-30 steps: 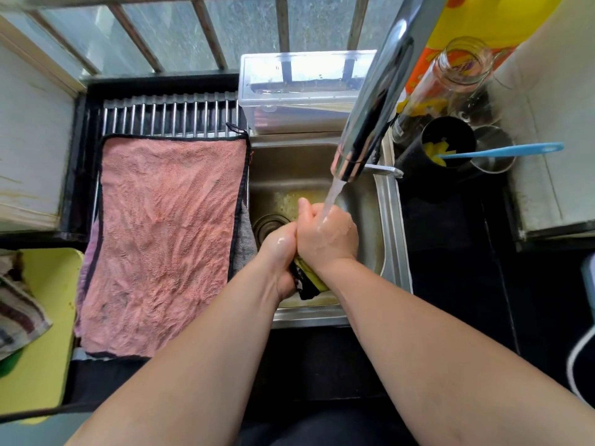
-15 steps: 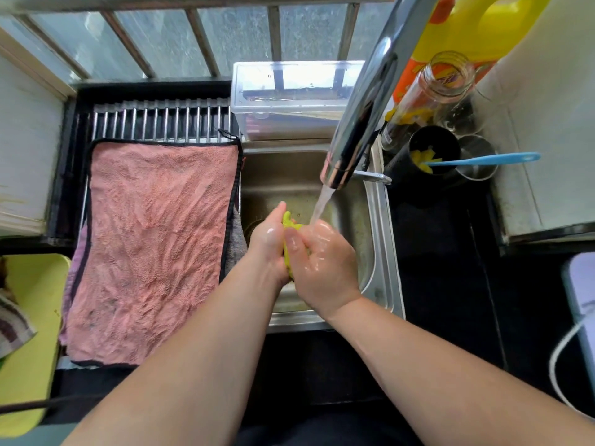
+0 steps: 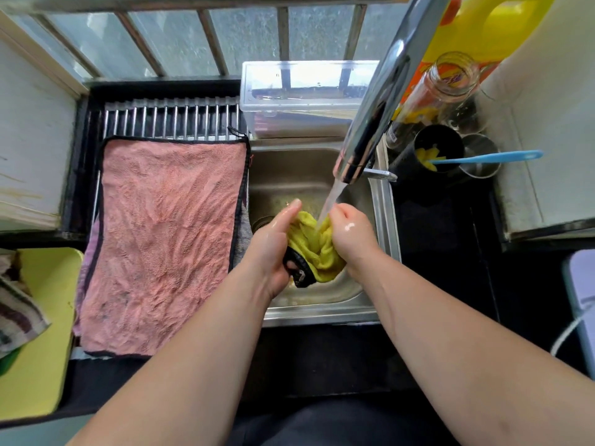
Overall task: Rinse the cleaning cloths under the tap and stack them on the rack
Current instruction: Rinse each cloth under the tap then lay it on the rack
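Observation:
A bunched yellow cloth (image 3: 314, 244) with black edging hangs over the steel sink (image 3: 384, 220), under the water running from the chrome tap (image 3: 380, 104). My left hand (image 3: 273, 246) grips its left side, fingers curled under the black edge. On the cloth's right side my right hand (image 3: 352, 233) holds a fistful. A pink cloth (image 3: 164, 239) with black trim lies flat on the metal rack (image 3: 170, 119) left of the sink, with the edges of other cloths showing beneath it.
A clear plastic box (image 3: 306, 94) stands behind the sink. Right of the tap are a glass bottle (image 3: 431, 94), a yellow jug (image 3: 483, 24) and a black cup (image 3: 439, 152) with a blue handle (image 3: 489, 157). A yellow-green board (image 3: 42, 333) with a striped rag (image 3: 16, 313) lies at left.
My hands have drawn apart, and the yellow cloth, squeezed tight between them before, now spreads out under the stream.

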